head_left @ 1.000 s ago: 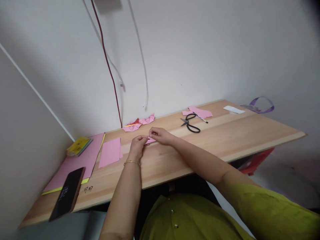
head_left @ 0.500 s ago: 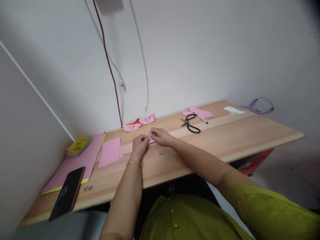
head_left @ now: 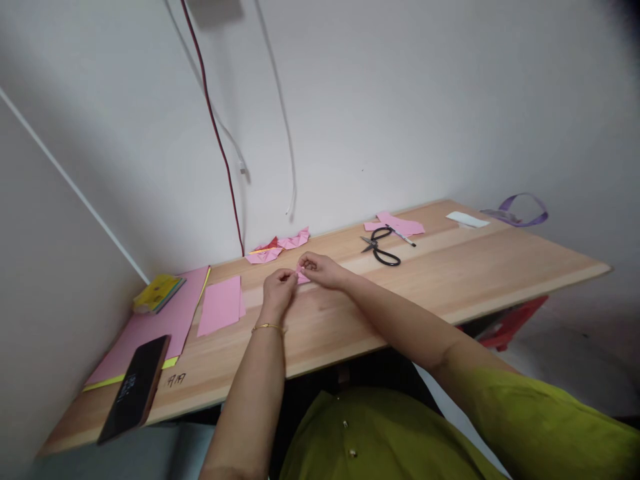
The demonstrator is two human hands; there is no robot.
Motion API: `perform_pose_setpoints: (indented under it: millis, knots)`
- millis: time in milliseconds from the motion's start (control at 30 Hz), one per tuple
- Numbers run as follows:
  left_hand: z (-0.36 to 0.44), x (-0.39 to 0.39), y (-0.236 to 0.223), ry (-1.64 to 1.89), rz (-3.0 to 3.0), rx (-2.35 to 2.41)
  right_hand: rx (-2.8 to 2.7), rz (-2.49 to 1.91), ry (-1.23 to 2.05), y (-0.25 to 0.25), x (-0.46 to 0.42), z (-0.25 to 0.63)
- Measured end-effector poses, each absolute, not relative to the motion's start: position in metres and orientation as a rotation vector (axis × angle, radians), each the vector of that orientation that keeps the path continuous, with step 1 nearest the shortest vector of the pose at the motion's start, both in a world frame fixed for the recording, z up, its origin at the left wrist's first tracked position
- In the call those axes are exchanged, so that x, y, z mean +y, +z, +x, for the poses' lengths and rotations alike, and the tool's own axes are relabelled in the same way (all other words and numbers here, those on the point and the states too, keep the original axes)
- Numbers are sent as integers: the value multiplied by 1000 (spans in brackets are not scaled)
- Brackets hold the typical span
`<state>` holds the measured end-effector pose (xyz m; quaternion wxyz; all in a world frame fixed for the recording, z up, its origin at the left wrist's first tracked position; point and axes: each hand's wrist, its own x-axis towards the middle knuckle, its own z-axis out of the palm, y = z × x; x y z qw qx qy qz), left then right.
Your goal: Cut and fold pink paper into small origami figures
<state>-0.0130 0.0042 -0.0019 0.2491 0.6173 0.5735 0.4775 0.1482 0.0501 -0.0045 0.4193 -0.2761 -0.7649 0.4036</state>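
Between my two hands is a small piece of pink paper (head_left: 303,277), mostly covered by the fingers, so its folds are hard to see. My left hand (head_left: 278,289) pinches its left side with thumb and fingertips together. My right hand (head_left: 323,270) is closed on its upper right part, the fingers bent inward. Both hands are low over the wooden table (head_left: 340,327). Just behind them, against the wall, lie folded pink paper shapes (head_left: 265,255) with a red and yellow bit among them.
To the left are pink sheets (head_left: 220,307), a large pink sheet (head_left: 145,333), a yellow-topped pad (head_left: 159,292) and a phone (head_left: 134,390). Black-handled scissors (head_left: 381,247), a pen (head_left: 403,237) and pink scraps (head_left: 407,227) lie right of the hands. A white strip (head_left: 467,219) sits farther right.
My right fingers have shifted slightly on the pink paper, and a little more of it shows between the hands. The other things on the table stay put.
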Motion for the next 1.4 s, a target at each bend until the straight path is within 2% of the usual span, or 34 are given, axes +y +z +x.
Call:
perform_pose_setpoints:
  millis: [300, 1400]
  knots:
    - [-12, 4, -2, 1345, 1695, 1509, -1848, -716, 1150, -3, 47, 148]
    - [-11, 2, 1, 1351, 1469, 1384, -1866, -758, 1285, 3, 44, 152]
